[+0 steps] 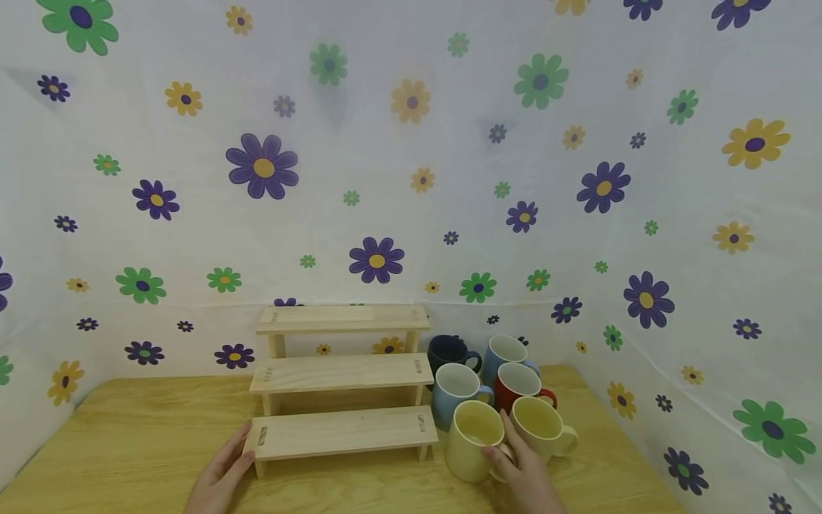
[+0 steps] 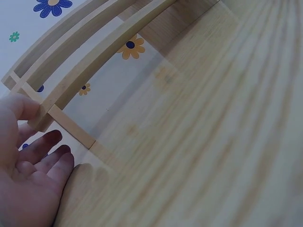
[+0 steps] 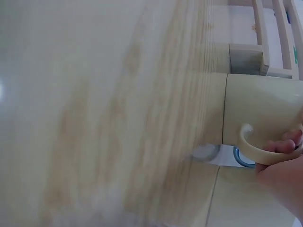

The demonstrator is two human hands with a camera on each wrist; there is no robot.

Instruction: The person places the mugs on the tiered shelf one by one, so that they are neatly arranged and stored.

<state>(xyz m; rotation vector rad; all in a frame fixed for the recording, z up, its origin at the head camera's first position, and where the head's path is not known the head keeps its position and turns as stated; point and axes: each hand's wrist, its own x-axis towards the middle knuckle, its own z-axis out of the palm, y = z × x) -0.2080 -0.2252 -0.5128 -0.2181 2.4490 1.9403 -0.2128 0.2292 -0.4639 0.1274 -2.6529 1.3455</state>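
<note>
My right hand (image 1: 521, 471) grips a pale yellow mug (image 1: 467, 450) standing in front of the other mugs. In the right wrist view its fingers (image 3: 289, 142) are hooked through the handle (image 3: 255, 153). To the left is a three-step wooden rack (image 1: 340, 432) of pale planks on short legs, with nothing on its steps. My left hand (image 1: 221, 471) holds the left end of the lowest plank. The left wrist view shows the thumb against the plank's corner (image 2: 47, 111), and the lower fingers (image 2: 52, 158) loosely bent beneath it.
Behind and beside the gripped mug stand a second yellow mug (image 1: 539, 428), a red mug (image 1: 514, 382), two light blue mugs, the nearer one (image 1: 446, 407) beside the rack, and a dark blue mug (image 1: 446, 353). A flower-patterned white sheet (image 1: 385, 171) hangs around the wooden table (image 1: 128, 442).
</note>
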